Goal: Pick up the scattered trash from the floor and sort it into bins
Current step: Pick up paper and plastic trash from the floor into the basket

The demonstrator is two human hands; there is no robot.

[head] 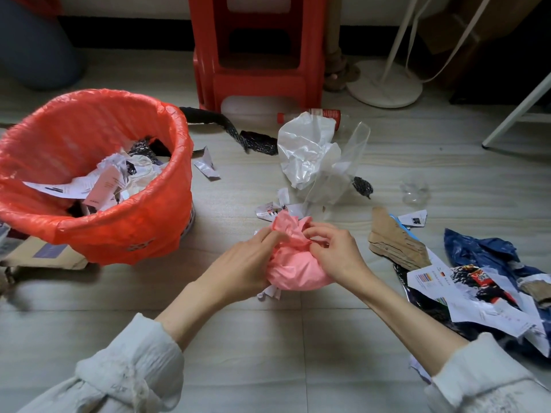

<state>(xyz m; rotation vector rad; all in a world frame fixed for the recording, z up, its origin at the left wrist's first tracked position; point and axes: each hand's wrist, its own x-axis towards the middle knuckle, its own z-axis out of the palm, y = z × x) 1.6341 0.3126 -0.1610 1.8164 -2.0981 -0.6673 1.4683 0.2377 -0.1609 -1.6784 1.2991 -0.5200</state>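
A pink plastic bag (293, 265), bunched into a ball, sits on the floor in the middle. My left hand (244, 263) grips its left side and my right hand (334, 251) pinches its gathered top. A bin with a red liner (125, 228) stands at the left, holding paper scraps and wrappers. Scattered trash lies around: a crumpled clear plastic bag (310, 150), a torn cardboard piece (393, 242), a blue plastic bag (480, 251), printed paper sheets (477, 302), and a plastic bottle (322, 114).
A red plastic stool (259, 55) stands behind the trash. A white fan base (384, 84) is at the back right. Black fabric strips (232, 126) lie near the stool. A flat cardboard piece (44, 254) lies under the bin's left side.
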